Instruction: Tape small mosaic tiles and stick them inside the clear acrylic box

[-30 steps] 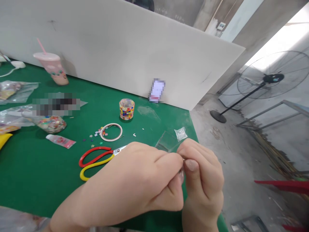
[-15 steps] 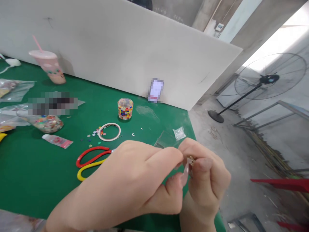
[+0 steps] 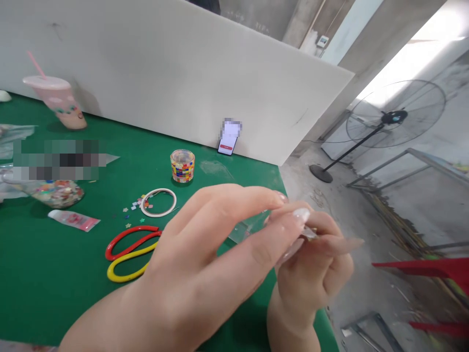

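Observation:
My left hand (image 3: 205,249) reaches across from the lower left, its thumb and forefinger bent in towards my right hand (image 3: 317,269). Between the fingertips is a small clear, shiny piece (image 3: 309,233), mostly covered, so its kind is hard to make out. My right hand pinches it, one fingertip pointing right. The left thumb presses close against it; the other left fingers are hidden. Left of the hands lie scissors with red and yellow handles (image 3: 132,254), their blades behind my left hand. A clear flat sheet or bag (image 3: 238,232) is partly covered behind the fingers.
On the green table (image 3: 36,274) are a tape-like ring (image 3: 174,203), small stars and squares, a colourful mosaic cup (image 3: 182,168), a tube (image 3: 73,220) and a tub of beads (image 3: 60,193). A phone (image 3: 229,139) leans on the white board (image 3: 164,73); a pink drink cup (image 3: 60,102) stands left.
My left thumb and forefinger have moved right and straightened over the right fingertips. The right fingers have shifted around the small piece. The view has turned slightly, moving the table things left.

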Demonstrator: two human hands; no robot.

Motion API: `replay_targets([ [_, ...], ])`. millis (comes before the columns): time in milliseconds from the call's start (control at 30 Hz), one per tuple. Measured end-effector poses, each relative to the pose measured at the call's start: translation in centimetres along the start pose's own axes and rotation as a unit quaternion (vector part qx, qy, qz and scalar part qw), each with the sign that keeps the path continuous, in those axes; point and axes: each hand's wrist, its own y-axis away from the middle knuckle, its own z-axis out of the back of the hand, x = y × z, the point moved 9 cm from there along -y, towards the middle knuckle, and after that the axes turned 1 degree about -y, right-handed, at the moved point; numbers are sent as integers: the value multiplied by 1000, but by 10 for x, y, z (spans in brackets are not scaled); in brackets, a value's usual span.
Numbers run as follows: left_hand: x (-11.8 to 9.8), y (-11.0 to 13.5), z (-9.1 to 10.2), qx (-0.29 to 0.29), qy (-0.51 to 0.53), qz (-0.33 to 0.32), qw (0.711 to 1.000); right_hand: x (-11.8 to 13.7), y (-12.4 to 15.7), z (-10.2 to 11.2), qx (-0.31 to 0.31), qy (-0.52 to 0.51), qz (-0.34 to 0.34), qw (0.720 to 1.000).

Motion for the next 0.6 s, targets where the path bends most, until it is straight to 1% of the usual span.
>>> replay_targets([
  [67,-1,-5,-4,15,-6,-4,1000,-2,0,6,-45,-34,-11,998],
  [133,-2,-7,-5,16,-11,-9,1000,-3,0,7,-52,-23,-12,998],
  [267,-6,0,-4,6,-23,-21,999,-5,2,11,-61,-10,-18,998],
  [433,-10,13,6,-60,-7,-28,998,0,2,11,-54,12,2,998],
  [500,-11,15,7,-67,6,-21,998,-1,2,10,-51,-4,-2,999],
  [600,-11,14,9,-63,18,-13,998,-5,4,8,-51,-30,-8,998],
])
